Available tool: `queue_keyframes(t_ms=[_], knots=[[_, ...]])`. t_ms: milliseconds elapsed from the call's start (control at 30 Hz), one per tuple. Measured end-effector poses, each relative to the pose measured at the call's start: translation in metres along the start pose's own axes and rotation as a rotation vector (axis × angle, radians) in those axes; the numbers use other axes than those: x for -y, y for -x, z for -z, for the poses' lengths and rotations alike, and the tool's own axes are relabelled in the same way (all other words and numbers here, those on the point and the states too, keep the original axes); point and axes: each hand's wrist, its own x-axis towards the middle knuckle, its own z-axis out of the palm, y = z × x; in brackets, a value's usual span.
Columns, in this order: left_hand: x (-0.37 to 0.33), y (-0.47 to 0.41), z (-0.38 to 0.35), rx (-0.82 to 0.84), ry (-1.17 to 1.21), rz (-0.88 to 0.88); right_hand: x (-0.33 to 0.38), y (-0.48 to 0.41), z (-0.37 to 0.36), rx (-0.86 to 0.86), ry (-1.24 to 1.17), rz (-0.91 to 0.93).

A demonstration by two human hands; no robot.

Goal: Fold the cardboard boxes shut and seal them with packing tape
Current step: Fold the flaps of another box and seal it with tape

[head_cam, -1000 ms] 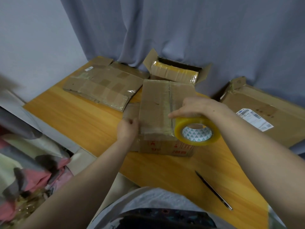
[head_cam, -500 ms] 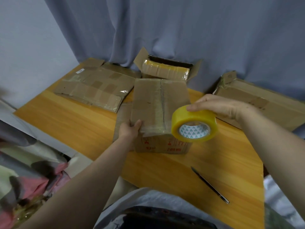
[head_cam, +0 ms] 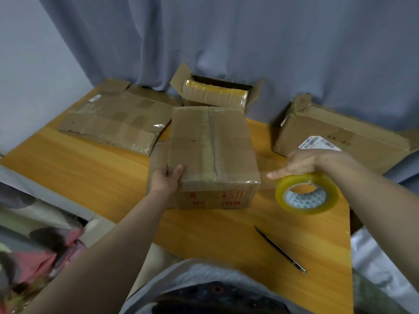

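A closed cardboard box (head_cam: 210, 146) with red print on its near side stands in the middle of the wooden table (head_cam: 79, 164). My left hand (head_cam: 166, 179) grips its near left top corner, thumb on the lid. My right hand (head_cam: 310, 162) holds a yellow roll of packing tape (head_cam: 307, 193) to the right of the box, above the table. A clear strip of tape stretches from the roll to the box's near right corner.
A flattened box (head_cam: 118, 121) lies at the back left. An open box (head_cam: 215, 92) stands behind the middle one, against the grey curtain. A larger labelled box (head_cam: 340, 137) sits at the right. A thin dark pen-like tool (head_cam: 280, 249) lies near the front edge.
My right hand has carried the tape roll from the box's near top edge out to the right, drawing tape off it. My left hand stays on the box's left corner.
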Motion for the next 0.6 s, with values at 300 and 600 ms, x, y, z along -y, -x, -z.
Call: queue_keyframes(t_ms=[300, 600], knots=[[-0.001, 0.003, 0.0, 0.003, 0.008, -0.011, -0.005, -0.007, -0.011, 0.043, -0.026, -0.024], [0.001, 0.0, 0.0, -0.003, -0.151, -0.103, -0.01, -0.022, -0.029, 0.083, -0.046, 0.022]])
